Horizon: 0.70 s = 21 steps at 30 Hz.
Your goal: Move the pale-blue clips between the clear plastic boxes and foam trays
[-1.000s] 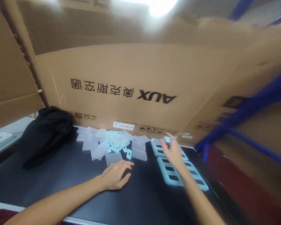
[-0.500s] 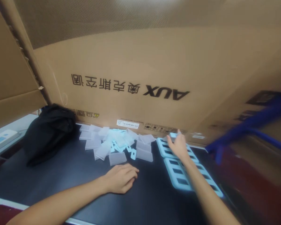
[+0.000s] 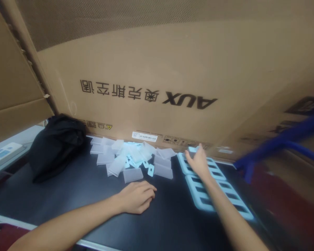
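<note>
My right hand (image 3: pixel 198 162) reaches over the far light-blue slotted tray (image 3: pixel 182 164), pinching a small light-blue flat piece (image 3: pixel 193 149) between thumb and fingers. Nearer me lies a second slotted tray (image 3: pixel 195 195), end to end with the first and partly under my right forearm. My left hand (image 3: pixel 138 197) rests palm down on the black table, its fingers curled; whatever they hold, if anything, is hidden. Just beyond it is a pile of translucent plastic sleeves (image 3: pixel 133 175) mixed with light-blue pieces (image 3: pixel 151 169) that have small cutouts.
A large cardboard box (image 3: pixel 136 62) with upside-down print walls off the back of the black table (image 3: pixel 99 205). At the left sit a black cloth bag (image 3: pixel 56 148) and a white power strip (image 3: pixel 5 153). A blue metal frame (image 3: pixel 279 139) stands at the right.
The view has shifted slightly, so most things appear a little to the right. My right hand keeps its place over the far tray with the light-blue piece. My left hand stays resting.
</note>
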Tool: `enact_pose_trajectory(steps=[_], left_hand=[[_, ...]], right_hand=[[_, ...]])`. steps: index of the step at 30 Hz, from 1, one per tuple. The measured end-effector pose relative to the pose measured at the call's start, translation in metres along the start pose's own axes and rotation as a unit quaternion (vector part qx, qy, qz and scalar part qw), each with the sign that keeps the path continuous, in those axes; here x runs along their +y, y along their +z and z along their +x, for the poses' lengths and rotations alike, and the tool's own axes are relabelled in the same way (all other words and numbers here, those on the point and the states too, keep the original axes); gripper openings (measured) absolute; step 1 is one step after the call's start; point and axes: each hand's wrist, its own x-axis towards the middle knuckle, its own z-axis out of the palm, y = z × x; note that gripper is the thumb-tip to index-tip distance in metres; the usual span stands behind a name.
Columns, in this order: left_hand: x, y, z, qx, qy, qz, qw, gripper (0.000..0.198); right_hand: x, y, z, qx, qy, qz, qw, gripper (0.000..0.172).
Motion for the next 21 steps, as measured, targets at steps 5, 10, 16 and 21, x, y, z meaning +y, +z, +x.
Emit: enact_pose_trajectory(steps=[5, 10, 16, 21], left_hand=[[0.0, -0.0003, 0.0, 0.001, 0.007, 0.006, 1.0, 0.015], [0.0007, -0.001, 0.0006, -0.001, 0.007, 0.015, 1.0, 0.014], [0.0019, -0.0027, 0.0025, -0.008, 0.009, 0.018, 1.0, 0.011], [0.0011, -0.0026, 0.0034, -0.005, 0.017, 0.026, 0.999, 0.01]], right_hand=[[-0.0013, 0.004, -0.0021, 0.001, 0.01, -0.008, 1.0, 0.096], [-0.0064, 0.0033, -0.0024, -0.002, 0.024, -0.015, 1.0, 0.095], [-0.0093, 0.0008, -0.0024, -0.005, 0.025, -0.03, 0.999, 0.089], [-0.0073, 0.0038, -0.0015, -0.014, 0.034, -0.042, 0.998, 0.083]])
